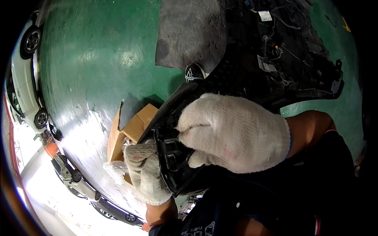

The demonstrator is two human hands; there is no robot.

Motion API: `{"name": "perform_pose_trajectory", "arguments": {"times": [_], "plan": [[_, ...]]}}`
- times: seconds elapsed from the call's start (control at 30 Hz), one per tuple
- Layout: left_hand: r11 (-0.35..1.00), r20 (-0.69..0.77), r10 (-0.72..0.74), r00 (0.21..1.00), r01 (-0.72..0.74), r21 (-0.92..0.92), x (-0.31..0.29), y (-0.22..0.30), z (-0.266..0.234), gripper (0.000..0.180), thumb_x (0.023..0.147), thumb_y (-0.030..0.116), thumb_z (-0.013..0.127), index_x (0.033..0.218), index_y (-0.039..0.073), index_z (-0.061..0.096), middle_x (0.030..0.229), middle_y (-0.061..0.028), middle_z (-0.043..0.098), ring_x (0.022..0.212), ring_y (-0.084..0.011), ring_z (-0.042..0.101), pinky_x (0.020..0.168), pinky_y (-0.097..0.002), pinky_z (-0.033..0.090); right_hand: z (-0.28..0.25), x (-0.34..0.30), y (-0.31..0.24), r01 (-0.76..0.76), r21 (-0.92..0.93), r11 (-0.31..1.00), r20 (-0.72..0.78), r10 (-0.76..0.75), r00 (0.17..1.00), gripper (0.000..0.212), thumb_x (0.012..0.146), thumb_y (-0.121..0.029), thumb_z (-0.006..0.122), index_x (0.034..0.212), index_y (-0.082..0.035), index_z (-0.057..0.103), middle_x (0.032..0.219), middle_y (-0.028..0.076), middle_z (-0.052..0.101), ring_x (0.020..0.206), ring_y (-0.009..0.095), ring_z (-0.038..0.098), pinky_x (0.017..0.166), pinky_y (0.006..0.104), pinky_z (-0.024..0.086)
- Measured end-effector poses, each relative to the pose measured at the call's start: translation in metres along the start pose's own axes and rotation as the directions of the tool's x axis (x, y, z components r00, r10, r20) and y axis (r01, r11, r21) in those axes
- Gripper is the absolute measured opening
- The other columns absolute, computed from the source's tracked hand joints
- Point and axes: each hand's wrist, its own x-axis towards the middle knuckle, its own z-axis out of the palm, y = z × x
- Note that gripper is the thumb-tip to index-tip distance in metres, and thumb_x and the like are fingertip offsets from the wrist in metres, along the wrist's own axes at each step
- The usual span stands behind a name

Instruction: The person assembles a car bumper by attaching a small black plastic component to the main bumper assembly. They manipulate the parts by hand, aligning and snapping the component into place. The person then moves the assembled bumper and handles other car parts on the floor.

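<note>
A large black plastic car bumper [244,74] lies inner side up, running from the upper right down to my body. Its near end has a slotted black edge [171,147] between my two hands. My left hand [145,171], in a whitish knit glove, curls its fingers round the outer side of that end. My right hand [236,133], in a matching glove, is closed over the slots from the other side, thumb toward the fingers. Whatever lies inside its grip is hidden. Wiring and an orange connector [277,48] run along the bumper's inner face.
An open cardboard box [138,124] with clear plastic wrap [114,170] stands left of the bumper. A dark grey mat [191,31] lies on the green floor [98,51] ahead, near a black shoe [195,72]. Parked cars [27,78] line the left side.
</note>
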Motion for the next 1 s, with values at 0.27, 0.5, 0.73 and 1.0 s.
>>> {"name": "perform_pose_trajectory", "arguments": {"times": [0.27,0.5,0.73,1.0], "plan": [[0.985,0.153,0.091,0.984,-0.112,0.133,0.007,-0.013,-0.002,0.033,0.104,0.007,0.059,0.134,-0.007,0.058,0.129,-0.019,0.064,0.114,-0.0248,0.07,0.096,-0.0355,0.06,-0.006,-0.004,0.001,-0.01,-0.048,0.999,0.005,0.01,1.0,0.058,0.09,-0.027,0.08,0.14,-0.004,0.061,0.087,0.011,0.066,0.08,0.025,0.069,0.068,0.0391,0.061],[0.998,0.053,0.004,0.999,-0.007,0.055,0.007,-0.009,0.0,0.033,0.095,0.007,0.068,0.125,-0.003,0.06,0.116,-0.0136,0.07,0.1,-0.0189,0.071,0.089,-0.0327,0.06,-0.007,0.005,0.004,0.074,-0.094,0.993,0.048,-0.07,0.996,0.054,0.092,-0.03,0.078,0.138,-0.006,0.063,0.084,0.009,0.064,0.076,0.024,0.068,0.062,0.037,0.058],[0.952,0.21,0.089,0.974,-0.145,0.27,0.005,-0.003,-0.003,0.048,0.104,0.014,0.063,0.144,-0.01,0.05,0.131,-0.0187,0.063,0.115,-0.0243,0.068,0.099,-0.0352,0.056,-0.012,0.007,0.003,0.078,-0.018,0.997,0.075,-0.076,0.994,0.049,0.091,-0.026,0.079,0.132,-0.005,0.064,0.087,0.009,0.064,0.08,0.024,0.068,0.068,0.0389,0.059],[0.927,0.025,0.105,0.994,-0.107,0.36,0.0,-0.015,-0.013,0.039,0.096,0.008,0.073,0.13,-0.009,0.064,0.131,-0.0201,0.063,0.118,-0.0321,0.066,0.101,-0.0406,0.055,-0.015,0.012,0.001,-0.042,0.106,0.993,0.205,0.02,0.979,0.049,0.09,-0.026,0.08,0.131,-0.002,0.064,0.092,0.011,0.067,0.086,0.026,0.07,0.073,0.0405,0.06]]}}
